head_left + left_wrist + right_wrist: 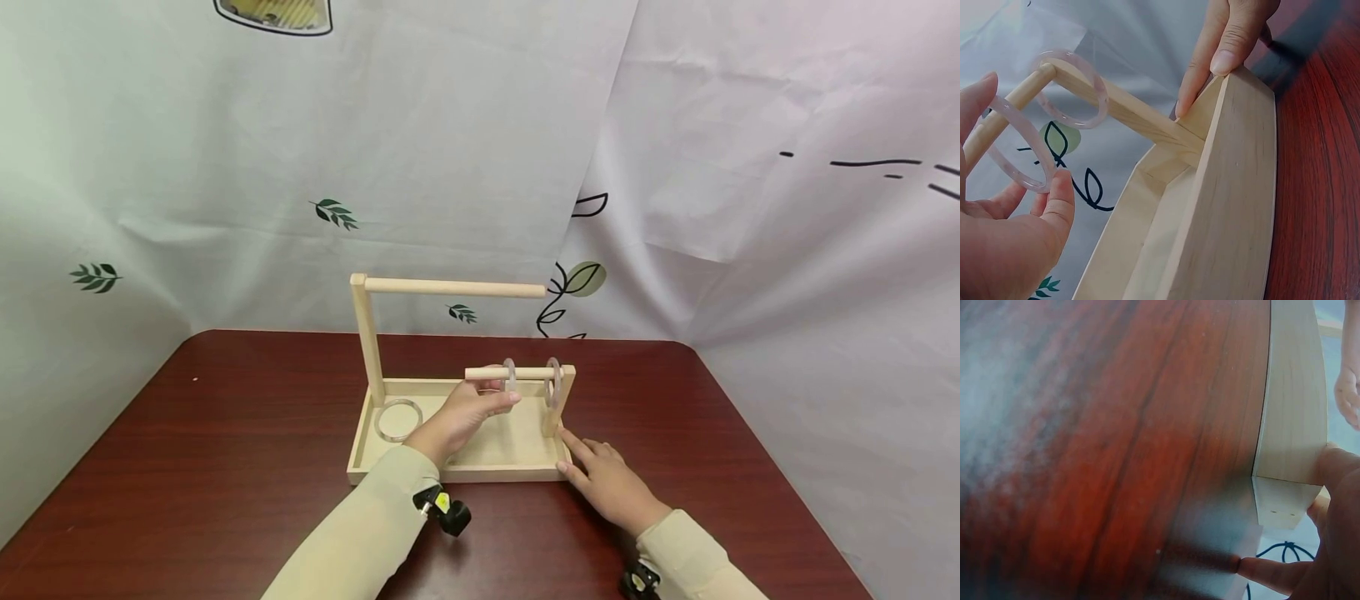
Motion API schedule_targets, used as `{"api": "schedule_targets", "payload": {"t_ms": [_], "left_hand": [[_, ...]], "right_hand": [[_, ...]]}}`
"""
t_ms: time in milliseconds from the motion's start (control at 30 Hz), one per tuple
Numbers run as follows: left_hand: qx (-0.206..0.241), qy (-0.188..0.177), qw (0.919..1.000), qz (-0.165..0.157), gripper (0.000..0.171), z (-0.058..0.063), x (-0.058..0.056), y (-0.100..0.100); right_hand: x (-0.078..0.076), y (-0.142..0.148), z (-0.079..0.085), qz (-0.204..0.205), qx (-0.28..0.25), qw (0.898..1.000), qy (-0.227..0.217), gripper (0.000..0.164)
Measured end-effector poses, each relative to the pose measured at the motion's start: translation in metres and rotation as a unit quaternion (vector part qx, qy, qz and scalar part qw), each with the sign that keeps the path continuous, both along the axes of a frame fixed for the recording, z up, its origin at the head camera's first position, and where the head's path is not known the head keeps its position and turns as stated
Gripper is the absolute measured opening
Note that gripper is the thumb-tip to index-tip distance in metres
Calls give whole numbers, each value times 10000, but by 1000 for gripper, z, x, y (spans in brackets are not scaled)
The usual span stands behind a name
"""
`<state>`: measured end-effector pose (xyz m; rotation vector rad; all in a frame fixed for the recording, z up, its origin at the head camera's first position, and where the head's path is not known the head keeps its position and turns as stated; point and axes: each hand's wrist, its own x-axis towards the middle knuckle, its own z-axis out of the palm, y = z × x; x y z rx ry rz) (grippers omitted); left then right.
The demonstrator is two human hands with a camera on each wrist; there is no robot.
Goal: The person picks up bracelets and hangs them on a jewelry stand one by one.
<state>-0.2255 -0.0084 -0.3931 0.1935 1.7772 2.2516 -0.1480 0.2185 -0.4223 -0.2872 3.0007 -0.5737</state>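
My left hand (459, 417) pinches a translucent pale bangle (1029, 134) between thumb and fingers. That bangle encircles the lower wooden rod (531, 373) near its free left end. A second clear bangle (1102, 103) hangs on the same rod, close against the short right post (559, 404). Lying flat in the left side of the wooden tray (510, 475) is a third bangle (398, 402). My right hand (611, 483) rests on the tray's right front corner, fingers extended, with the thumb at the front rim and a fingertip beside the post's base.
A taller post (366, 342) rises from the tray's left end and carries a higher rod (453, 287) pointing right. The stand sits on a dark red-brown table (247, 433). A white printed cloth (450, 150) hangs behind and at both sides.
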Motion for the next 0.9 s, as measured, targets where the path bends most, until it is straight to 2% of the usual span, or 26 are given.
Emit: {"api": "schedule_targets", "payload": {"t_ms": [333, 633, 900], "left_hand": [[54, -50, 10000, -56, 39, 0, 0, 3], [-63, -160, 9996, -203, 54, 0, 1, 2], [-100, -157, 9993, -318, 59, 1, 0, 2]], "right_hand": [[0, -1, 1, 4, -23, 10000, -10, 56], [0, 0, 0, 13, -5, 10000, 31, 56], [0, -1, 1, -6, -21, 10000, 8, 55]]}}
